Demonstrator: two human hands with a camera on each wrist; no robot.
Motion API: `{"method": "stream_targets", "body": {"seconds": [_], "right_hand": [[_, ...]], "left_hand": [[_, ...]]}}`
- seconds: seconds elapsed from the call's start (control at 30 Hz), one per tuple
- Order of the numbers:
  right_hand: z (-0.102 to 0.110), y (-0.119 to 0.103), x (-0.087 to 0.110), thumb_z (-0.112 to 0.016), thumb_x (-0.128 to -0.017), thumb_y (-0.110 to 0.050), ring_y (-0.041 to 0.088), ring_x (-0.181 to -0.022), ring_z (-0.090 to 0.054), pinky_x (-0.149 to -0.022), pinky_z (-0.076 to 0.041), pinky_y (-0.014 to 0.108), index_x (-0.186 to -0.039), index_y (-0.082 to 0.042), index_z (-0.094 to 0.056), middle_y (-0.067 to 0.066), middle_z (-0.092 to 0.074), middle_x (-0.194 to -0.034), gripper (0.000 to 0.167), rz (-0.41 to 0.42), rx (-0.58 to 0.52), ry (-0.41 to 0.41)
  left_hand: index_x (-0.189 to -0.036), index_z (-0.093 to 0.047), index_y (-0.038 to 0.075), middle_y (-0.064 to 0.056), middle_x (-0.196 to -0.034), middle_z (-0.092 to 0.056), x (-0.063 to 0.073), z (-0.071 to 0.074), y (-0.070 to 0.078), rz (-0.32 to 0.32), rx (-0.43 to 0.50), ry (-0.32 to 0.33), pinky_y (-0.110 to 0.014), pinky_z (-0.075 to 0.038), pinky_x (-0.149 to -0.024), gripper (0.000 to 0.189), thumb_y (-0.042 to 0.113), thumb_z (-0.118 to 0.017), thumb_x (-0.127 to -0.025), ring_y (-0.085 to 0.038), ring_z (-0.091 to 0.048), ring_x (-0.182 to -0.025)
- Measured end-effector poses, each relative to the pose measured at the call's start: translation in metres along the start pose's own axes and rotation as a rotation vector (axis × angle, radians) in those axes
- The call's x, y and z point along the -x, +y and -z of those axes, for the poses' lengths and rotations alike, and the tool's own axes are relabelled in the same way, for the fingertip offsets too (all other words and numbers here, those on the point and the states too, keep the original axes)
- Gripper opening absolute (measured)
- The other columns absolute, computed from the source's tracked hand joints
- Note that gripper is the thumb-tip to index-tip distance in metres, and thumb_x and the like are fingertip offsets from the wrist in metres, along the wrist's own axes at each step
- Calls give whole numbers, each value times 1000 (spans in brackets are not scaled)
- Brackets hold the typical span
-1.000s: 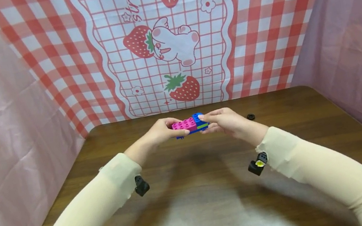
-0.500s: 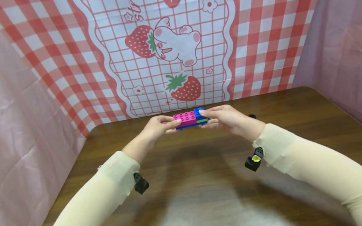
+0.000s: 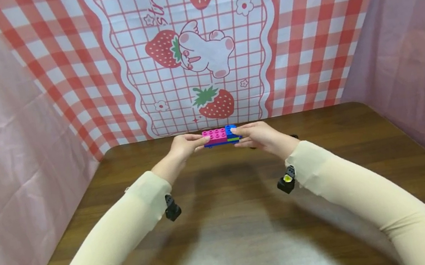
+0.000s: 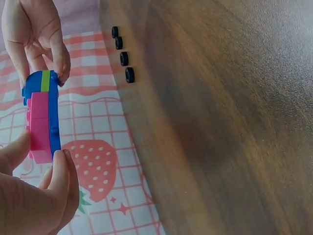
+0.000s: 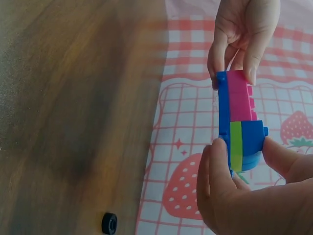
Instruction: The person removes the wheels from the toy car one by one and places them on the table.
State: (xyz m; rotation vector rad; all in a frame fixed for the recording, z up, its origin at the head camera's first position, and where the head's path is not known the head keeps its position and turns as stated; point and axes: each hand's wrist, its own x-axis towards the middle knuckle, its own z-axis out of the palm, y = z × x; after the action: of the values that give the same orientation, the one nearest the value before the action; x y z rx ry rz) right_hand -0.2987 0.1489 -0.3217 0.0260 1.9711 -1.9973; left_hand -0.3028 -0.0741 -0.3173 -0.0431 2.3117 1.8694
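Note:
A toy car body of building bricks (image 3: 215,136) is held up in both hands near the far side of the table. It has pink studded bricks (image 4: 40,127), a blue end brick (image 5: 252,136), a lime strip (image 5: 235,145) and a blue base (image 5: 223,105) with small side pegs. My left hand (image 3: 183,148) pinches the pink end, thumb on the studs and fingers under the base. At the blue end my right hand (image 3: 261,136) grips likewise, thumb on top, fingers beneath. No wheels sit on the visible pegs.
Several small black wheels (image 4: 124,58) stand in a row on the wooden table (image 3: 227,223) near its far edge. Behind it hangs a red-and-white checked strawberry cloth (image 3: 205,36). Pink curtains (image 3: 0,138) close off both sides.
Both hands have carried the toy slightly farther away, toward the cloth. It was tilted and now lies level across the view. The grips look unchanged.

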Motion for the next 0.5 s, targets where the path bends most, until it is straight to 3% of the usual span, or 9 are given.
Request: {"method": "stream_targets", "body": {"seconds": [0.1, 0.33, 0.37, 0.4, 0.5], "right_hand": [[-1, 2, -5, -58, -98, -21, 32, -132, -47, -112, -35, 41, -143, 7, -39, 20, -41, -149, 56, -13, 20, 44], [-3, 5, -18, -65, -94, -28, 27, -126, -54, -116, -28, 40, -139, 6, -45, 19, -55, -137, 60, -64, 69, 134], [-4, 6, -21, -65, -93, -28, 27, -125, -55, -116, -28, 41, -137, 5, -48, 19, -56, -135, 58, -69, 67, 148], [-4, 8, -24, -66, -93, -29, 26, -124, -56, -111, -37, 34, -136, 4, -49, 18, -57, -133, 57, -77, 78, 162], [-5, 12, -32, -68, -91, -32, 26, -123, -56, -112, -33, 37, -134, 1, -53, 17, -60, -130, 56, -110, 102, 201]], "left_hand": [[-122, -61, -8, -20, -139, -52, -7, -2, -4, 3, 20, 21, -36, -39, -109, 42, 13, -73, -87, -33, -61, -116], [-122, -63, -3, -18, -140, -52, -18, -3, -13, 20, -24, 52, -42, -29, -116, 42, 18, -74, -87, -32, -60, -118], [-123, -62, -2, -18, -141, -52, -19, -3, -14, 22, -27, 48, -44, -27, -116, 43, 18, -73, -87, -32, -59, -120], [-124, -62, -2, -17, -141, -52, -22, -3, -16, 25, -27, 46, -45, -26, -117, 43, 18, -73, -87, -32, -59, -120], [-125, -62, 1, -16, -141, -52, -29, -3, -21, 47, -47, 46, -49, -20, -118, 43, 20, -72, -88, -31, -58, -122]]}}
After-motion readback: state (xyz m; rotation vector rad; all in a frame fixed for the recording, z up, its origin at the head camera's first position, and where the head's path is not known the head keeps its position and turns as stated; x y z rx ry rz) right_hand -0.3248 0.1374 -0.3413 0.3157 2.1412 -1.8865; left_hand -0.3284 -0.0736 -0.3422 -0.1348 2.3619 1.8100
